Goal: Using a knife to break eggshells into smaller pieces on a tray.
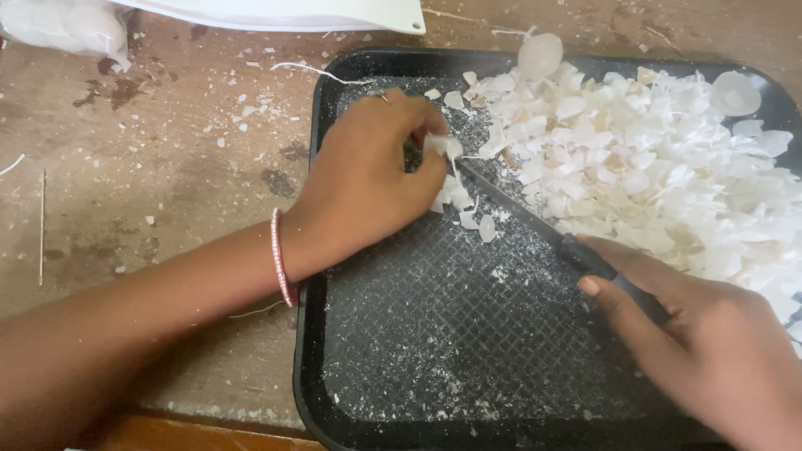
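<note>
White chip (440,145) looks thin, light, crumbly; left hand (368,179) pinches its edges, right hand (710,351) grips the knife (518,209).

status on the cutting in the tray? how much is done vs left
Done: a big pile of white chips fills the right side of the black tray. In hand: the left hand pinches one white piece while the right hand works a knife against it. Left: a few whole round pieces at the pile's far edge look uncut.
</note>
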